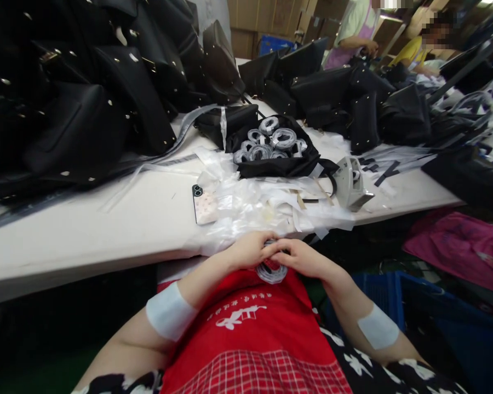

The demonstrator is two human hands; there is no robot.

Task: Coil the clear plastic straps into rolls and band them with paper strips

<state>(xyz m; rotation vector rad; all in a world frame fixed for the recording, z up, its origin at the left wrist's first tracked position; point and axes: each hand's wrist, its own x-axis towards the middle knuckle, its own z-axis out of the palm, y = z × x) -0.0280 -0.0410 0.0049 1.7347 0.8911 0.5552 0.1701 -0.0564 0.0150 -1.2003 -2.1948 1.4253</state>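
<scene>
Close to my body, at the table's front edge, my left hand and my right hand meet with fingers curled together. Between them they grip a coiled strap, grey and wrapped in clear plastic, hanging in front of my red apron. The fingers cover the upper part of the coil. Just beyond my hands lie crumpled clear plastic bags. Several similar strap coils are heaped on a black bag farther back.
A phone lies on the white table. Right of the plastic stands a tape dispenser. Black handbags are piled at left and back. A blue crate sits below at right. A co-worker works behind, another farther right.
</scene>
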